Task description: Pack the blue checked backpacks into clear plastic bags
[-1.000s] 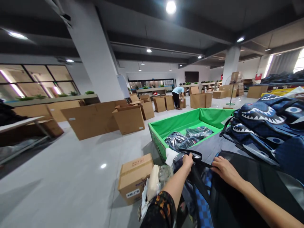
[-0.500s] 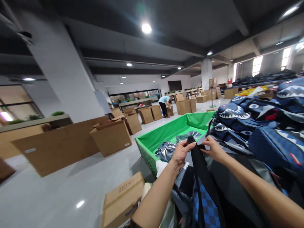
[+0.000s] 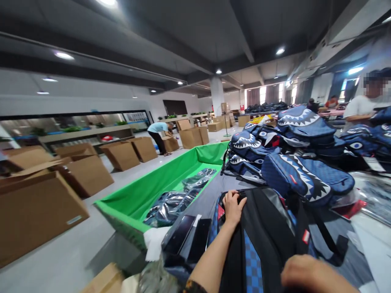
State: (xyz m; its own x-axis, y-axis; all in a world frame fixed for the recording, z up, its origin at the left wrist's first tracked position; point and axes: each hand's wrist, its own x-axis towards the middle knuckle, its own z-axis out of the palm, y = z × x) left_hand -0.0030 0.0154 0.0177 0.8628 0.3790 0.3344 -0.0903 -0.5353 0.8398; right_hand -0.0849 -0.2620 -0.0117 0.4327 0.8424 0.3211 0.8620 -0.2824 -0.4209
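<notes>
Left hand [image 3: 233, 208] bends its fingers, thumb apart, over the black padded backpack [image 3: 261, 224] edge; bare grey surface [image 3: 210, 196] borders the green-lined bin [image 3: 171, 173]; blurred right hand [image 3: 310, 273], fingers unclear.

left hand [image 3: 233, 208] bent, right hand [image 3: 307, 270] blurred

Hands [image 3: 233, 208] at backpack [image 3: 264, 228], shark-faced bags [image 3: 301, 176], green bin [image 3: 165, 175]

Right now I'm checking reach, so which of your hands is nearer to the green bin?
Left. The left hand is at the top edge of the backpack, beside the green bin; the right hand, blurred, is farther right and closer to the camera.
</notes>
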